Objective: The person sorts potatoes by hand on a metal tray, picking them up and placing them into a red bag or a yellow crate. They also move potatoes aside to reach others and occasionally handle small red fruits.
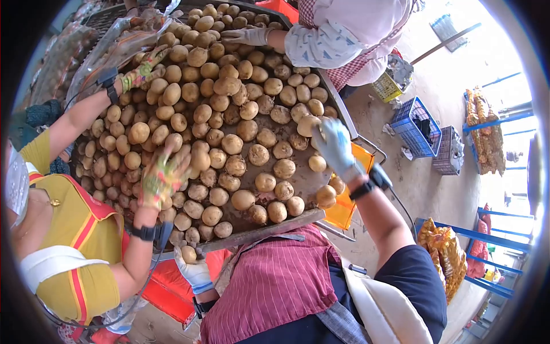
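Bare tray strip (309,183) offered narrow passage toward right edge. Potatoes (243,200) crowded left and middle; raised rim (263,230) bounded front; co-worker's hands (163,176) obstructed left, other co-worker's hand (246,36) far side.

Potatoes (259,154) and crates (409,134) mark a packing shed.

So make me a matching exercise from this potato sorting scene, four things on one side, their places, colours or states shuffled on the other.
1. Wearer's left hand
2. Wearer's right hand
3. Wearer's apron
4. Blue crate

A. Maroon, with pale stripes
B. On the floor
C. Holding a potato just outside the near rim of the tray
D. Reaching in over the tray

Pairs: 1-C, 2-D, 3-A, 4-B.
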Motion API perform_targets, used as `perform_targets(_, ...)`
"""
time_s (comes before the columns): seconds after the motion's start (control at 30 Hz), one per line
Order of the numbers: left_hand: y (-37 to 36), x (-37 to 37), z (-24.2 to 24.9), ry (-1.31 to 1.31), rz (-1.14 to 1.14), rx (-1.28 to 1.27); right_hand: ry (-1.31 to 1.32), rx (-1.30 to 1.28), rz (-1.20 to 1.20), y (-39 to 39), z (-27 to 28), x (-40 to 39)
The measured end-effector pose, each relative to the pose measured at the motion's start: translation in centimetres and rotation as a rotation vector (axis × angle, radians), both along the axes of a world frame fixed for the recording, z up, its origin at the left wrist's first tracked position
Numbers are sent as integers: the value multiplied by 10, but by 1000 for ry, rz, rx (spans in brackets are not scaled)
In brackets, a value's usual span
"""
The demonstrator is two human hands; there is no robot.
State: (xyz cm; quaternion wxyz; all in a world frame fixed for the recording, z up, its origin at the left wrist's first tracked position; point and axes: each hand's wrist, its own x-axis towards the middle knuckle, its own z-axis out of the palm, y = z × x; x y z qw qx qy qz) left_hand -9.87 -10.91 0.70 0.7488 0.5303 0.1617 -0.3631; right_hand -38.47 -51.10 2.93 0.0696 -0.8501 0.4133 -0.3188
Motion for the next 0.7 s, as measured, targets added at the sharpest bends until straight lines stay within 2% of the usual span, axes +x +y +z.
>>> perform_targets(0.07,-8,-2,4,-34,22,32,163,207,-143,-43,1,27)
perform_targets(0.1,-10,-2,0,-60,46,59,216,144,-214,-60,-19,40)
perform_targets(0.13,-12,-1,-3,-86,73,86,368,411,-214,-68,-15,58)
perform_targets(0.2,-10,1,-4,-90,46,77,457,410,-220,-55,-9,74)
perform_targets(0.23,-10,3,-4,-90,14,73,427,463,-142,-40,8,72)
perform_targets(0.27,-11,4,-2,-91,8,69,481,367,-133,-26,-3,62)
perform_targets(0.33,-12,1,1,-100,-16,26,511,394,18,-8,-5,39)
perform_targets(0.43,-15,-4,2,-104,16,32,831,606,-68,-3,5,30)
perform_targets(0.47,-18,-5,4,-113,33,29,828,601,-73,-11,4,36)
perform_targets(0.53,-17,-3,3,-114,-1,0,574,415,-318,-40,-5,48)
perform_targets(0.57,-15,-2,3,-114,-36,-19,530,95,-241,-55,-26,42)
perform_targets(0.6,-14,-1,3,-116,-45,-15,529,102,-248,-73,-45,47)
perform_targets(0.67,-15,-1,2,-114,-5,18,684,352,-316,-103,-65,60)
perform_targets(0.7,-17,-1,3,-116,-9,18,681,354,-320,-103,-70,56)
